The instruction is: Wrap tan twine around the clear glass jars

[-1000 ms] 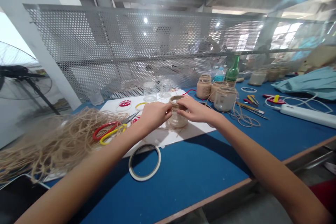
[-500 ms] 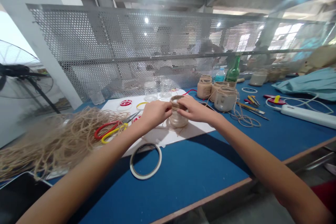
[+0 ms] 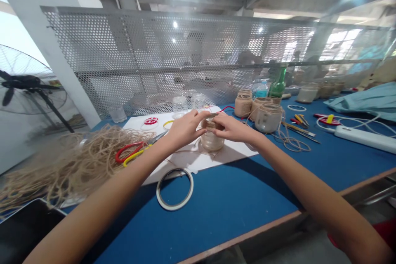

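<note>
A glass jar (image 3: 212, 142) with brown twine wound round its neck stands upright on a white sheet (image 3: 185, 159) in front of me. My left hand (image 3: 188, 128) holds the jar's rim from the left, its thumb low against the neck. From the right, my right hand (image 3: 230, 128) grips the same neck, fingers bent over the twine. The fingers partly hide the jar's mouth. A thin strand of twine (image 3: 185, 151) trails left over the sheet. Scissors (image 3: 131, 152) with red and yellow handles lie left of my left hand, beside a heap of loose twine (image 3: 89, 161).
A roll of white tape (image 3: 175, 207) lies near me on the blue table (image 3: 235, 206). Clear jars (image 3: 179, 107) stand behind. To the right are twine-wrapped jars (image 3: 243, 105), a green bottle (image 3: 277, 84), brushes (image 3: 298, 128) and a white power strip (image 3: 365, 138). A perforated metal screen (image 3: 154, 57) rises behind.
My left hand's fingers have opened a little and lifted over the jar's rim. My right hand stays at the neck. The whole view has shifted slightly.
</note>
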A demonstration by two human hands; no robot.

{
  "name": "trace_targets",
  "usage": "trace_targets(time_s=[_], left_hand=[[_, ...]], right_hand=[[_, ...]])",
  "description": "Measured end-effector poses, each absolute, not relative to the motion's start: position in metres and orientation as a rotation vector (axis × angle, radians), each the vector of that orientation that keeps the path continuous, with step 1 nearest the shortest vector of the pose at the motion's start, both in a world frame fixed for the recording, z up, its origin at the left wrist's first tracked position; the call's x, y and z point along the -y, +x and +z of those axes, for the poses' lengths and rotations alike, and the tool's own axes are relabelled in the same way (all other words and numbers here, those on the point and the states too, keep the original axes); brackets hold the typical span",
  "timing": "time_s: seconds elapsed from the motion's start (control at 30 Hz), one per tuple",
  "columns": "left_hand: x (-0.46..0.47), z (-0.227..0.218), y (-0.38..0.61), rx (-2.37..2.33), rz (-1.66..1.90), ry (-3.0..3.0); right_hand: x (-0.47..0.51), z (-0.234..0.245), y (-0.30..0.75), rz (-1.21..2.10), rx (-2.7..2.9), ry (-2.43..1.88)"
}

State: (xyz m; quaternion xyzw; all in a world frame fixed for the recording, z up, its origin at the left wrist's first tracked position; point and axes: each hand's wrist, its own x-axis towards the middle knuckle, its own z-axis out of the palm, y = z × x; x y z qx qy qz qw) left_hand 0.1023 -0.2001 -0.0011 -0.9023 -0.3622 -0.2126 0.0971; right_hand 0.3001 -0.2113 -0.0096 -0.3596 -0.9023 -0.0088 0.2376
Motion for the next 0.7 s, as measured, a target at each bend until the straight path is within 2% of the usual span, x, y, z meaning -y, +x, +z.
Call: trace_targets(time_s=[0.23,0.37,0.5,0.63,0.7], left_hand=[[0.186,0.003,0.105,0.726,-0.626,-2.815],[0.181,0.008,0.108,0.708,-0.548,-2.888],[0.182,0.01,0.108,0.712,-0.553,-2.899],[0.187,0.011,0.109,0.761,-0.545,-2.938],[0.19,0.012,0.108,0.781,-0.541,-2.96]], right_hand=[[0.206,-0.01,0.304,0.012,2.506,-0.914],[0.206,-0.009,0.308,-0.091,2.452,-0.928],[0.209,0.002,0.322,-0.022,2.341,-1.009],[0.206,0.014,0.353,-0.053,2.111,-1.485],[0.202,0.01,0.371,-0.033,2.219,-1.797]])
